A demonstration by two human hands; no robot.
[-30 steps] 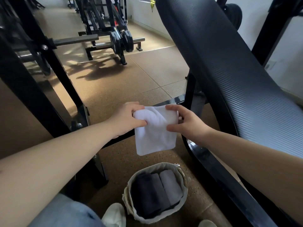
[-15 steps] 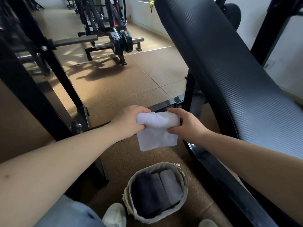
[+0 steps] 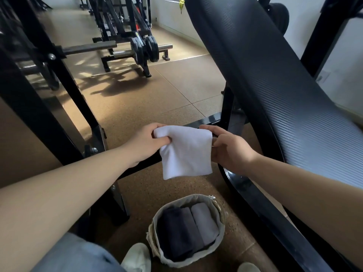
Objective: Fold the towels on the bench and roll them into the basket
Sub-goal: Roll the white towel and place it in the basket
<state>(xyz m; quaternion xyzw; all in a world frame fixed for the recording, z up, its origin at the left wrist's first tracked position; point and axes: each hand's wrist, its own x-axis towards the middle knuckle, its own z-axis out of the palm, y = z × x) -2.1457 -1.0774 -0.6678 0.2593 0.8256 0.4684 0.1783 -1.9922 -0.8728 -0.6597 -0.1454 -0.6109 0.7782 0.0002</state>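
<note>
A folded white towel (image 3: pixel 186 154) hangs in the air above the floor, held by its top edge. My left hand (image 3: pixel 146 143) grips its upper left corner. My right hand (image 3: pixel 229 148) grips its upper right edge. Below it on the floor stands a round woven basket (image 3: pixel 220 211) with a light cloth liner. Three rolled towels lie side by side in it: a black one (image 3: pixel 174 232), a dark grey one (image 3: pixel 191 224) and a light grey one (image 3: pixel 205 222). The black padded bench (image 3: pixel 275 85) slopes along the right.
The bench's black steel frame (image 3: pixel 255 203) runs along the floor at the right, and a crossbar passes behind the towel. Black rack posts (image 3: pixel 64 79) stand at the left. A barbell with plates (image 3: pixel 144 49) lies farther back. My two shoes (image 3: pixel 137 258) flank the basket.
The towel's top had been bunched into a partial roll half a second ago. Now it hangs flatter and wider, with my hands spread slightly apart at its upper corners.
</note>
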